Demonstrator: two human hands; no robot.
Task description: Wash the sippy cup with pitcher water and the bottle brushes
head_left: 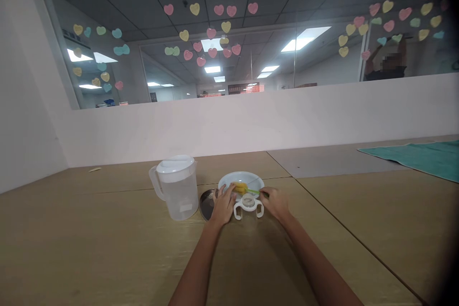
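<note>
A white bowl [258, 182] stands in front of me with a yellow piece [239, 187] in it; what the piece is I cannot make out. My left hand [223, 204] lies at the bowl's left rim, fingers apart, fingertips close to the yellow piece. My right hand [277, 202] is closed on a thin green handle [253, 191] that reaches left over the bowl to the yellow piece. Between my hands, in front of the bowl, sits a white ring with two curved handles [248, 204]. Partly under my left hand is a round dark metal dish [206, 204].
A lidded clear plastic pitcher [179, 191] stands left of the dish. A teal cloth [426, 158] lies at the back right. Behind the wooden table [107, 239] rise a low white wall [236, 129] and a window with heart-shaped notes. A person [390, 60] shows at the upper right.
</note>
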